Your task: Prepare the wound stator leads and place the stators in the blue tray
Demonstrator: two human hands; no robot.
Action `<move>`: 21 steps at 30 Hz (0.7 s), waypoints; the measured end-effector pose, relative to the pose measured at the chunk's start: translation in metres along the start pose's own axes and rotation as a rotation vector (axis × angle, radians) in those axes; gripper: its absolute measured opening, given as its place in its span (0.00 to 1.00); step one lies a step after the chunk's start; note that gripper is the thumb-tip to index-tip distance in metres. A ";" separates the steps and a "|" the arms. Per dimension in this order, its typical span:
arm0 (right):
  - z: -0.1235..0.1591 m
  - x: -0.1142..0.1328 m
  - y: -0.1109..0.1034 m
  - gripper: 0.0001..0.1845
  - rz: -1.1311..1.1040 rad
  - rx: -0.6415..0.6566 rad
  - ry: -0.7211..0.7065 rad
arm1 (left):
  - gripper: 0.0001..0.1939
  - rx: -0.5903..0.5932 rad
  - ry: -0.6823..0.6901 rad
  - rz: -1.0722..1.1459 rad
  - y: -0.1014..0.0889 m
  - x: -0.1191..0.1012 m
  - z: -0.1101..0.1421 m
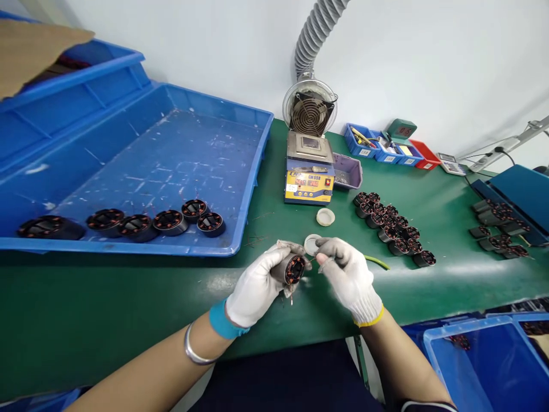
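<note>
Green bench, cylinder in the left hand

Nearest, the gloved left hand has its fingers clamped around the cylinder, raised over the bench, its copper-dotted end facing the person. Close beside it is the right hand, also gloved, thumb and fingers drawn in near that end; whether they are closed on a wire, I cannot tell.

Just past the hands lie a white dish, partly behind the right glove, a green tube and a second dish. Leftward, a blue tray holds six more cylinders along its near side. Rightward, a close group of cylinders stands on the bench.

Beyond the dishes sits a yellow-fronted machine with lit red digits, a purple bin beside it. Farthest back, a fan stands under a grey hose before the white wall.
</note>
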State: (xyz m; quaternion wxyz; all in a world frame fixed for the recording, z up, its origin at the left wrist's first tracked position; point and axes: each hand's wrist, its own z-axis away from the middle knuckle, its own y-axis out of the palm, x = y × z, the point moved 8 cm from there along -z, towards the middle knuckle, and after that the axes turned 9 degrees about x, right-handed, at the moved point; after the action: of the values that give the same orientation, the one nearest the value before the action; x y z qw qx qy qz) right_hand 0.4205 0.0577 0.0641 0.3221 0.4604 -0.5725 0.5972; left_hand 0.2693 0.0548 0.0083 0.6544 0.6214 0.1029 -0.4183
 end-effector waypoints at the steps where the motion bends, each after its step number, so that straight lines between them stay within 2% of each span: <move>1: 0.001 -0.001 -0.009 0.08 -0.001 -0.071 -0.001 | 0.10 0.012 0.006 -0.015 0.000 0.000 0.000; 3: 0.006 0.001 -0.023 0.09 0.050 -0.193 -0.042 | 0.11 0.020 0.040 -0.020 0.000 -0.002 0.000; 4: 0.008 0.005 -0.024 0.08 0.104 -0.208 -0.091 | 0.11 0.001 0.072 -0.001 -0.002 -0.005 0.000; 6: 0.012 0.014 -0.012 0.01 0.250 -0.130 -0.212 | 0.10 -0.056 0.132 0.053 -0.007 -0.009 -0.001; 9: 0.019 0.024 0.016 0.15 0.414 -0.036 -0.353 | 0.09 -0.119 0.198 0.105 -0.013 -0.013 -0.003; 12: 0.019 0.033 0.032 0.13 0.455 -0.063 -0.453 | 0.08 -0.144 0.232 0.104 -0.014 -0.014 -0.003; 16: 0.015 0.043 0.036 0.08 0.493 -0.066 -0.541 | 0.09 -0.178 0.193 0.152 -0.012 -0.012 -0.001; 19: 0.012 0.049 0.030 0.06 0.556 -0.079 -0.538 | 0.10 -0.131 0.077 0.240 -0.005 -0.011 -0.003; 21: 0.009 0.058 0.028 0.05 0.577 -0.036 -0.551 | 0.11 -0.085 0.020 0.310 -0.003 -0.014 -0.006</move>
State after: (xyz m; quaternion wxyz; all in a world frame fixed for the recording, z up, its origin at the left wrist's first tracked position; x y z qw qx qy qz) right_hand 0.3756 0.0366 0.1054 -0.0163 0.4180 -0.7534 0.5074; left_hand 0.2612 0.0666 0.0137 0.7358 0.6056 0.0299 -0.3015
